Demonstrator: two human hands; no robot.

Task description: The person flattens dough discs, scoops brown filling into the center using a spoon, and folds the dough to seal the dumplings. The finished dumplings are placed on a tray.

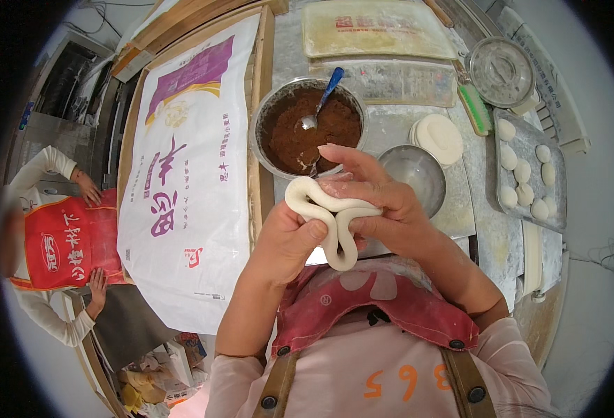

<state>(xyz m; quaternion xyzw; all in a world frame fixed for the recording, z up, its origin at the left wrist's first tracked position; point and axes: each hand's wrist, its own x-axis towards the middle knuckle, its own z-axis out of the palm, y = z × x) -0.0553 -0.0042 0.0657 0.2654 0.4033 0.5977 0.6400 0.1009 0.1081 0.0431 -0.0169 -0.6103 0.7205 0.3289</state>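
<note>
A soft white dough round [343, 254] is folded inward into a three-lobed shape, with a dark gap at its middle. My left hand [284, 240] grips its left side, the thumb pressed against a fold. From the right, my right hand [393, 203] pinches another fold between thumb and fingers; one finger is raised. What lies inside the dough is hidden. Just beyond my hands stands a metal bowl [256, 136] of brown powder [286, 124]. A blue-handled spoon [331, 86] rests in it, and part of a second utensil shows near my raised finger.
An empty-looking metal bowl [425, 182] and stacked flat dough rounds [438, 138] are at right. Farther right are a tray [556, 191] of several dough balls, a green brush [474, 110] and a round metal lid [502, 72]. A printed white sack [195, 150] covers a wooden-edged surface beside a person [66, 240] at left.
</note>
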